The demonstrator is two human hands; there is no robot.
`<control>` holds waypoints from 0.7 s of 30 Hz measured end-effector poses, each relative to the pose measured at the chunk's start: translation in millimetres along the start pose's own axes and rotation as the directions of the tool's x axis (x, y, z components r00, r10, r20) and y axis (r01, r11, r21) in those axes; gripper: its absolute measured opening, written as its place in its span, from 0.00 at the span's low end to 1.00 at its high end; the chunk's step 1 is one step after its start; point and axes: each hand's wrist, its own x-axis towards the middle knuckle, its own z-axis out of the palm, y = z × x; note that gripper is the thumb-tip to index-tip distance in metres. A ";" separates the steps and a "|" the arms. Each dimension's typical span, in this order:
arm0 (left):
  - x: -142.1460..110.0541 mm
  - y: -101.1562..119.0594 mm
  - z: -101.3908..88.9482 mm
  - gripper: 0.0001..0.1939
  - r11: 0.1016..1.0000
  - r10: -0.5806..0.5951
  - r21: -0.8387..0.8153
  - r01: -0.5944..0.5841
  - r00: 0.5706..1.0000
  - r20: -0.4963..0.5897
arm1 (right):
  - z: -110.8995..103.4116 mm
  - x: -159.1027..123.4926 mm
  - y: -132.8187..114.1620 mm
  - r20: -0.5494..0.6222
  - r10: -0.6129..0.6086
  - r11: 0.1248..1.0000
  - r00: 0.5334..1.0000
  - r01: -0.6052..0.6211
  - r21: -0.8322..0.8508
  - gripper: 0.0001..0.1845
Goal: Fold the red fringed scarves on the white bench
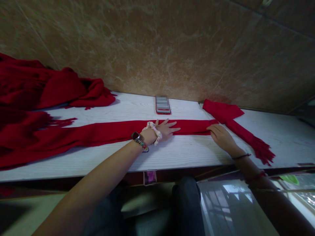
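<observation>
A long red scarf (103, 132) lies stretched across the white table (187, 154). My left hand (165, 129) rests flat on it near the middle, fingers spread and pointing right. My right hand (221, 136) presses on the scarf where it folds over, its fingers curled down onto the cloth. Beyond that fold the scarf's fringed end (264, 152) runs diagonally toward the table's front right. A watch, a bracelet and a scrunchie sit on my left wrist.
A heap of more red scarves (44, 88) lies at the table's left against the brown stone wall (172, 49). A phone in a red case (162, 105) lies at the back edge, just behind my left hand. My knees are below the table front.
</observation>
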 end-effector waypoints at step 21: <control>0.8 1.8 -28.0 0.38 0.974 0.152 0.178 -0.143 0.988 -0.036 | -4.4 26.7 -3.6 0.278 -0.132 0.973 0.952 0.177 -0.145 0.17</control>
